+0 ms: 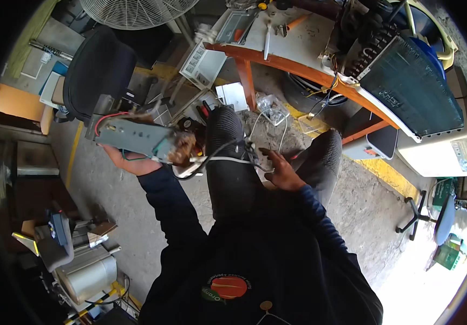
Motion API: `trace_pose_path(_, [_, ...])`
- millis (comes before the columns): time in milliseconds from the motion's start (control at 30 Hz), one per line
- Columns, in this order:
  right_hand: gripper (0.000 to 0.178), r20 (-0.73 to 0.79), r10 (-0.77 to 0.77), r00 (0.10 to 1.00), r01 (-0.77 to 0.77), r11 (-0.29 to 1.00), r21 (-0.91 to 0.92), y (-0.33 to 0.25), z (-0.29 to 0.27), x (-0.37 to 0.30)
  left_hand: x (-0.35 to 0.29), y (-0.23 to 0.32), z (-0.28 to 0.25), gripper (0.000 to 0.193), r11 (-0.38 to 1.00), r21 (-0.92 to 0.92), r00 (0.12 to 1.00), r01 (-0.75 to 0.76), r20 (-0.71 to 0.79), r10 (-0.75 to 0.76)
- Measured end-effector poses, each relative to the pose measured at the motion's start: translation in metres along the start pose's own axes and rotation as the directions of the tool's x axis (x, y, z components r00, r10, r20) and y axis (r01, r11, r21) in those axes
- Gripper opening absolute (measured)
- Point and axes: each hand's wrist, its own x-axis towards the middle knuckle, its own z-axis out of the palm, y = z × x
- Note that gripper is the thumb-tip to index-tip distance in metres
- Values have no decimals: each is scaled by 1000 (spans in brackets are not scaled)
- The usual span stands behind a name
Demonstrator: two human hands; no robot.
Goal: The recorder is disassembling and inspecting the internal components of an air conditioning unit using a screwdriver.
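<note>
The person sits over the floor, dark sleeves reaching out past two dark trouser legs. The right hand is between the knees, fingers apart and slightly bent; its grip looks loose and partly open, and the white cable reaches its fingers, but whether they pinch it I cannot tell. That cable crosses the left thigh, with a dark cable looping near it. Out to the left, clear of the left knee, the left hand holds up the grey unit from beneath; its grip is closed on the unit's underside, the fingertips hidden behind it. A red wire curves over the unit's outer end, and a brown clump, blurred, sits at the inner end. Beyond the knees, a clear bag lies on the floor near the desk, whose edge is orange-brown. On its top are a white-handled tool and an orange-handled one; a dark finned panel leans at its right end. Farther left stands a black chair, and past it a wire-caged fan.
</note>
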Motion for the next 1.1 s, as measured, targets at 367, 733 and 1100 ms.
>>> trace_pose_path(367, [38, 344, 331, 879, -310, 944, -116, 8, 2, 9, 0, -1, -6, 44, 987, -159, 946, 30, -314, -80])
trace_pose_path(733, [54, -180, -158, 971, 129, 978, -163, -98, 8, 86, 1, -9, 16, 45, 963, -252, 964, 93, -220, -150])
trace_pose_path(1100, [35, 53, -463, 885, 456, 836, -305, -135, -1, 128, -2, -12, 32, 45, 958, -250, 963, 140, -192, -190])
